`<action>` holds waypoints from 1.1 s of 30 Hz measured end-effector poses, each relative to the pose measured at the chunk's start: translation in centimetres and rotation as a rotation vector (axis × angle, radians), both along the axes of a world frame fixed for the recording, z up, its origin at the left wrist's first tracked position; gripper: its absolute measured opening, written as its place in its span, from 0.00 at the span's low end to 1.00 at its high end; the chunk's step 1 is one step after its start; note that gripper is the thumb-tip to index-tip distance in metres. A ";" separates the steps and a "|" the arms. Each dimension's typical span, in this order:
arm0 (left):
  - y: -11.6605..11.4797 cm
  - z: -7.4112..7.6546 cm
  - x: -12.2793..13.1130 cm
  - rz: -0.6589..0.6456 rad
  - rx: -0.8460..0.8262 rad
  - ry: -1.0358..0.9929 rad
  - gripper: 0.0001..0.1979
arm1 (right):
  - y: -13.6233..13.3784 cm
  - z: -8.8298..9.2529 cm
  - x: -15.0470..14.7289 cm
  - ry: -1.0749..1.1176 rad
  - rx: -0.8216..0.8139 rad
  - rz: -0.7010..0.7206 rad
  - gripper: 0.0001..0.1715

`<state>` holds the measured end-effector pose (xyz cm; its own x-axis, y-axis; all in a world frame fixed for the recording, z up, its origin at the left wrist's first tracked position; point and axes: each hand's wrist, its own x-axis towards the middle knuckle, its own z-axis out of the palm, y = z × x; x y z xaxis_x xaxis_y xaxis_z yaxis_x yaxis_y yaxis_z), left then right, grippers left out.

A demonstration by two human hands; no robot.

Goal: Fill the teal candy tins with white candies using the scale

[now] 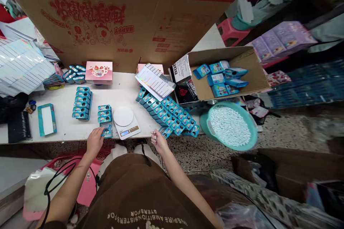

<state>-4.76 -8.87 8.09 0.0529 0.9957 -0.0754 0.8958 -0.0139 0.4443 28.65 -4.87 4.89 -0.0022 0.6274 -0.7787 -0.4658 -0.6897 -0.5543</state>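
The left hand sits at the near edge of the worktop, its fingers curled partly closed around a teal tin that lies at the foot of a short stack of matching tins. The tin seems to be held at its side, though the hand hides part of it. The right hand hovers over the same edge, a little to the right, with its fingers pinched nearly closed. Something small and pale may be between them, but the view is too poor to be sure.

Between the hands stands a digital kitchen scale, its round white platform bare. To the right, a slanting heap of teal tins runs toward the near edge, while a neat double row of tins stands left of the short stack.

The tin looks small, light and stiff, so it should need little force. Its printed surface may be slick, making a grip across the two long sides safer than a hold on the face alone.

Along the far edge sit a pink box and a holographic sheet. Beyond the right end, a teal basin of white pellets sits beside a cardboard box of blue packs.
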 end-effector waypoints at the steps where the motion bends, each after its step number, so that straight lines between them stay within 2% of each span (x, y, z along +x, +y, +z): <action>1: 0.3 -0.4 -0.4 -0.018 -0.005 0.025 0.24 | 0.1 0.0 -0.3 0.005 -0.007 0.003 0.19; 7: 3.0 -3.3 -1.4 -0.048 -0.017 0.189 0.21 | 0.2 0.4 -0.9 0.005 0.006 0.009 0.21; 10: 3.5 -4.1 -1.7 0.022 0.028 0.269 0.21 | -0.2 0.6 -0.3 -0.007 0.011 -0.023 0.20; 13: 3.9 -4.5 -1.7 0.110 0.108 0.285 0.26 | -0.8 0.8 0.6 -0.005 0.019 -0.067 0.18; 17: 5.2 -4.7 -1.0 0.043 0.155 0.246 0.28 | -1.7 0.8 2.0 0.002 0.015 -0.126 0.16; 21: 5.7 -4.1 1.2 0.094 0.217 0.207 0.33 | -2.7 0.5 4.3 0.003 -0.005 -0.180 0.14; 23: 5.3 -3.6 3.8 0.093 0.255 0.163 0.34 | -3.1 0.4 5.7 0.011 -0.009 -0.204 0.13; 25: 4.8 -3.2 7.8 0.014 0.278 0.104 0.32 | -3.4 0.3 7.4 0.032 -0.014 -0.218 0.11; 30: 5.2 -3.6 21.4 -0.313 0.232 -0.040 0.27 | -3.5 0.5 12.4 0.074 -0.033 -0.242 0.07; 33: 6.7 -4.4 27.3 -0.589 0.188 -0.018 0.20 | -3.7 0.7 15.9 0.073 -0.021 -0.238 0.07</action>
<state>22.58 -2.13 3.64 0.5973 0.7952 0.1041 0.7064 -0.5832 0.4011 44.56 -8.58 5.58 0.0874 0.6009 -0.7945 -0.6546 -0.5666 -0.5005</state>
